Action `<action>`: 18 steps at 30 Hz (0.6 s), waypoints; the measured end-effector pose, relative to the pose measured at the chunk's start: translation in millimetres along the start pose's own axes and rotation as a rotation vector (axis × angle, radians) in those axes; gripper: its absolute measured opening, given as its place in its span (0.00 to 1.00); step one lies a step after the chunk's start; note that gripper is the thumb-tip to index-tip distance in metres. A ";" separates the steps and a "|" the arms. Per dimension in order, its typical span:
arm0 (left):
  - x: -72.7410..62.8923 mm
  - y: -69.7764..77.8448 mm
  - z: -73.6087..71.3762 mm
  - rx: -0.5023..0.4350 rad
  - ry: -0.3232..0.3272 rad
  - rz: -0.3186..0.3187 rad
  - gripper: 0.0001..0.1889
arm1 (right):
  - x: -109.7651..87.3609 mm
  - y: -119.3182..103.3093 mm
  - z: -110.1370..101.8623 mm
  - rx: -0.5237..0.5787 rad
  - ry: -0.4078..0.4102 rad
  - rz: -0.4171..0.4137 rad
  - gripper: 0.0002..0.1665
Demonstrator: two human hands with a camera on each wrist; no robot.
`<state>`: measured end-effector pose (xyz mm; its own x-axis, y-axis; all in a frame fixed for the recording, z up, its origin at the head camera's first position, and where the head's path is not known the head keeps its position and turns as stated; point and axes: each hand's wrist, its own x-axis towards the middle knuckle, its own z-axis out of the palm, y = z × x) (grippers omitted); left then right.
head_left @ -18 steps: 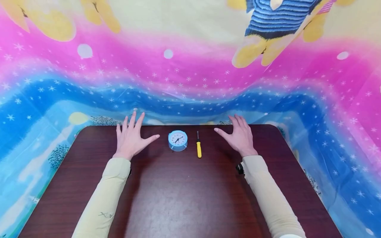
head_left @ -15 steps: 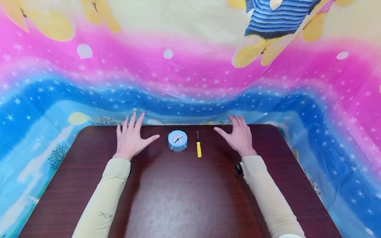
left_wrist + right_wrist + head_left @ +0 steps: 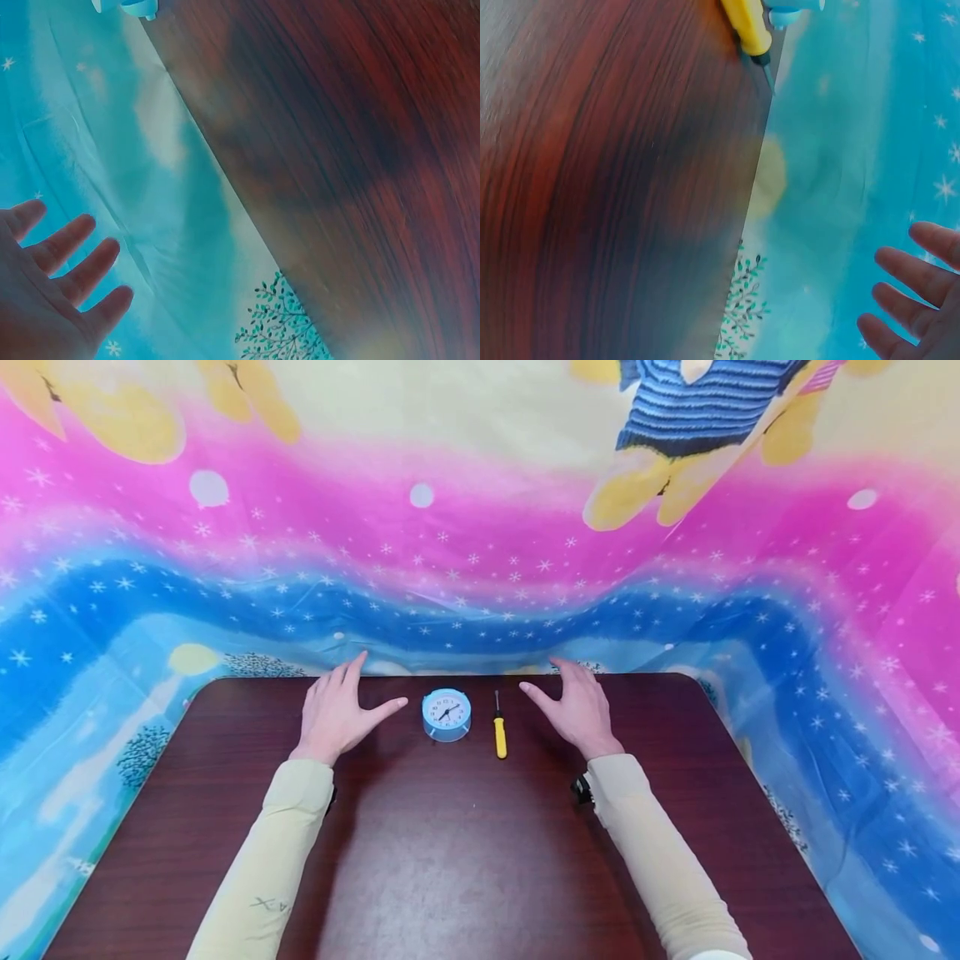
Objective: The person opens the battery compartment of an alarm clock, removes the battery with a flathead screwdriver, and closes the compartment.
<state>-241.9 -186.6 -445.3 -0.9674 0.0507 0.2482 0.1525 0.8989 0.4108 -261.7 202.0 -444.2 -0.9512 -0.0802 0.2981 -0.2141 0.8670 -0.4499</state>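
Observation:
Near the table's far edge stands a round light-blue alarm clock [image 3: 446,715], its white dial facing up toward me. Just right of it lies a screwdriver [image 3: 500,727] with a yellow handle and a thin metal shaft pointing away. My left hand [image 3: 336,714] is held left of the clock, thumb extended toward it and holding nothing. On the other side, my right hand [image 3: 577,706] is right of the screwdriver, thumb toward it and nothing in its grasp. The right wrist view catches the screwdriver's yellow handle [image 3: 748,26] at the top, with part of the clock [image 3: 795,6] beside it.
The dark reddish-brown wooden table [image 3: 450,860] has rounded far corners. Behind it and along both sides hangs a patterned cloth [image 3: 465,560] in pink, blue and cream with snowflakes.
Both hands have moved inward, the right one leftward toward the screwdriver and the left one slightly rightward. The left fingers are less spread. Clock and screwdriver stay in place.

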 end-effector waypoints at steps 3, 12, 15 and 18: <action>-0.1 2.7 0.5 -0.019 -0.024 -0.016 0.60 | 0.5 -5.2 2.2 0.012 -0.011 0.006 0.54; -2.0 9.9 6.6 -0.073 -0.016 -0.026 0.58 | 0.4 -17.1 9.9 0.056 -0.027 0.015 0.52; -2.6 13.2 8.7 -0.100 -0.011 -0.029 0.57 | 0.5 -19.1 14.0 0.058 -0.024 0.005 0.51; -2.4 15.4 11.4 -0.117 -0.005 -0.023 0.57 | 0.8 -20.7 17.4 0.061 -0.025 0.006 0.51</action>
<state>-239.6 -167.9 -449.6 -0.9719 0.0332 0.2331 0.1525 0.8431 0.5157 -261.9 175.4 -449.3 -0.9576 -0.0882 0.2742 -0.2208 0.8361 -0.5022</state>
